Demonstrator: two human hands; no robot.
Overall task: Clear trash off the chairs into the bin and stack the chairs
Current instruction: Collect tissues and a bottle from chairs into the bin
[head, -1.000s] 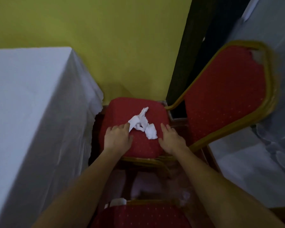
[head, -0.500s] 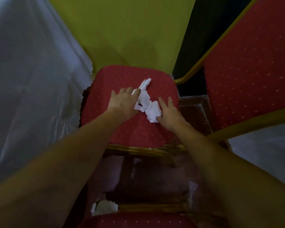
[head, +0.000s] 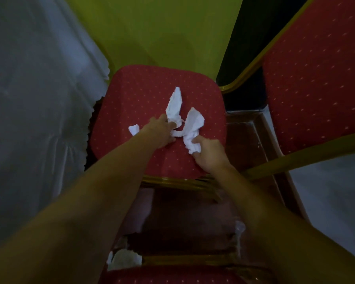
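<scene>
A red dotted chair seat (head: 131,95) with a gold frame lies below me. White crumpled tissue pieces lie on it. My left hand (head: 162,130) pinches the long upper tissue piece (head: 175,105). My right hand (head: 209,152) grips the second tissue piece (head: 193,128) at its lower end. A small tissue scrap (head: 134,129) lies loose on the seat just left of my left wrist. The chair's red backrest (head: 316,78) stands at the right.
A white-clothed table (head: 39,99) hangs close on the left. A yellow-green wall (head: 152,27) is behind the seat. Another red chair seat (head: 172,275) sits at the bottom edge with crumpled white paper (head: 125,259) by it. Brown floor (head: 246,140) shows to the right.
Both hands have closed on the tissue and pulled the wad apart into separate pieces. The view has moved closer to the seat.
</scene>
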